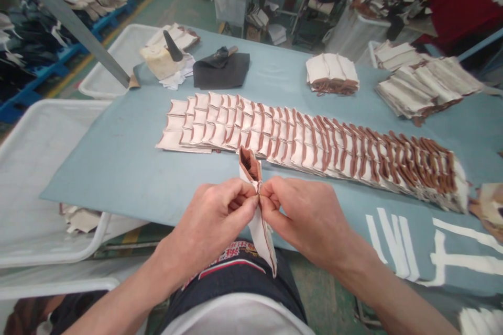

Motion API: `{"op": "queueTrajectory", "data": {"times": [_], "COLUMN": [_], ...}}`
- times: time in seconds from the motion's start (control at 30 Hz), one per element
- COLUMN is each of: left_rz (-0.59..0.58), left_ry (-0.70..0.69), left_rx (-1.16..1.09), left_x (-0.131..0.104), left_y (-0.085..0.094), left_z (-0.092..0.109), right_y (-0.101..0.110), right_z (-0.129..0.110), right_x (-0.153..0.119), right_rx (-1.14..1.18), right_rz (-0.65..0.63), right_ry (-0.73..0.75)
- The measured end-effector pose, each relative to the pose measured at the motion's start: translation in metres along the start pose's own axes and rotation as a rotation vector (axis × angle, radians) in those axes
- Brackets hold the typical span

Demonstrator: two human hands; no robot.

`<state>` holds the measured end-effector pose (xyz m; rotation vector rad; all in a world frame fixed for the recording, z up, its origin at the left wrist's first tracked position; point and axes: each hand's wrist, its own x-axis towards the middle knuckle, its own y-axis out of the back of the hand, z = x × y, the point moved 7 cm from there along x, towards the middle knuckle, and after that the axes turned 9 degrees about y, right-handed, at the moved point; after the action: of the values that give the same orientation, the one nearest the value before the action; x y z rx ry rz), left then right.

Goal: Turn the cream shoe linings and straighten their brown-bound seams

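Both hands meet at the front edge of the table, pinching one folded cream fabric piece (262,238) with a brown inner side. My left hand (220,214) grips its seam from the left, thumb and fingertips pressed together. From the other side my right hand (302,214) pinches the same seam, its fingertips touching those of the left. The upper end of the piece gapes and shows brown inside, while the lower end hangs towards my lap. Just beyond the hands, a long overlapping row of similar cream and brown pieces (283,133) stretches across the table.
The blue tabletop (129,162) carries a stack of cream pieces (332,70), larger piles at the right (428,86), dark cloth (222,70) and a dark cone (172,46). White strips (398,246) lie at right. White plastic bins (47,120) stand left. A metal post (74,21) rises at the left corner.
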<state>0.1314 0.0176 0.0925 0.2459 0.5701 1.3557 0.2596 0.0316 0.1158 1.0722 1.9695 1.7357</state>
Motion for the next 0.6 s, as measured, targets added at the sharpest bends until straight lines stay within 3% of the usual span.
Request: {"op": "queueTrajectory", "data": {"times": [0.17, 0.27, 0.4, 0.6], "left_rz": [-0.011, 0.016, 0.035, -0.051], "left_ry": [-0.018, 0.007, 0.11, 0.287], "left_rx": [0.079, 0.027, -0.199, -0.581], "left_x": [0.0, 0.002, 0.007, 0.014], "left_y": [-0.003, -0.005, -0.011, -0.027], "left_z": [-0.003, -0.007, -0.016, -0.039], "right_y": [-0.002, -0.007, -0.02, -0.038], "right_z": [-0.011, -0.009, 0.004, 0.014], "right_x": [0.0, -0.002, -0.008, -0.013], "right_rx": [-0.106, -0.056, 0.178, 0.467], "right_rz": [0.068, 0.081, 0.065, 0.057], "right_ry": [0.071, 0.037, -0.111, -0.286]}}
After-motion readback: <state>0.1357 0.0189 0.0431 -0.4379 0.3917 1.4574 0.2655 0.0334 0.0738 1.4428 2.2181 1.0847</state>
